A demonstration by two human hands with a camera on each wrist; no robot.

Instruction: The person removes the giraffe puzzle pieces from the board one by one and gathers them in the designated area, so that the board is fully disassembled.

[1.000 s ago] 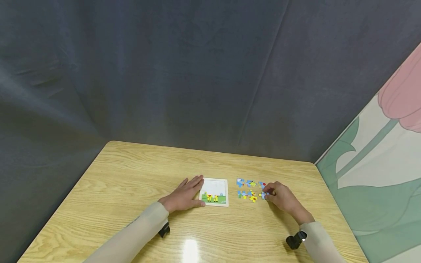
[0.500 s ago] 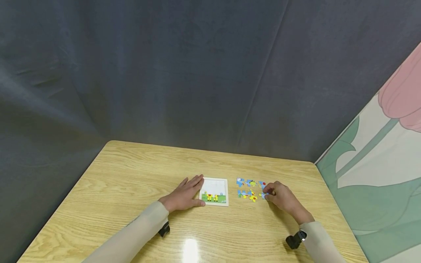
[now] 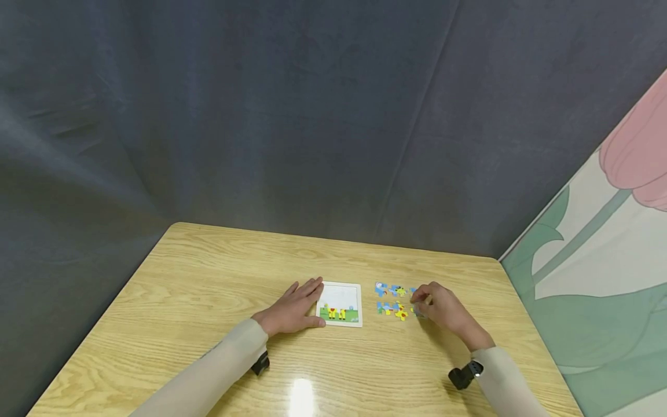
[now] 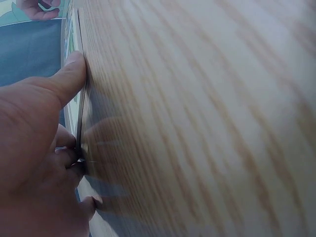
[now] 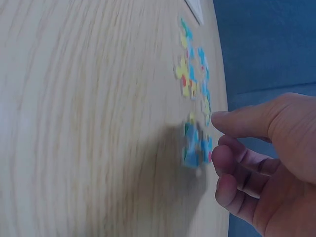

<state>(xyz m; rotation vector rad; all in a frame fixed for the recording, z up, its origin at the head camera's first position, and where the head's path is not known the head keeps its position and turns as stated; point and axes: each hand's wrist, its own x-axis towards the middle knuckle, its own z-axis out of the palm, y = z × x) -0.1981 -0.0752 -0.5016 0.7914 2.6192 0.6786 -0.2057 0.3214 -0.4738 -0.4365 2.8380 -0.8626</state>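
A white-bordered puzzle board (image 3: pixel 339 284) lies on the table, its lower strip filled with a green and yellow picture. My left hand (image 3: pixel 293 310) rests along the board's left side, fingers straight and thumb on the near corner. To the right, my right hand (image 3: pixel 444 307) hovers over the rightmost puzzle pieces, thumb and fingers loosely bent. In the right wrist view a blue and green puzzle piece (image 5: pixel 191 148) lies on the table, beside a blue piece with a red spot (image 5: pixel 209 156). Nothing shows between the thumb (image 5: pixel 232 120) and the fingers.
Between board and right hand lie several more loose pieces, including a yellow one with a red spot (image 3: pixel 400 313) and a blue one (image 3: pixel 381 288). The wooden table (image 3: pixel 234 255) ends at a dark curtain (image 3: pixel 312 145). A flowered panel (image 3: pixel 615 289) borders the right.
My right hand has shifted slightly up and left from the lower right piece, now covering more of the piece above it. The left hand and board have stayed put.
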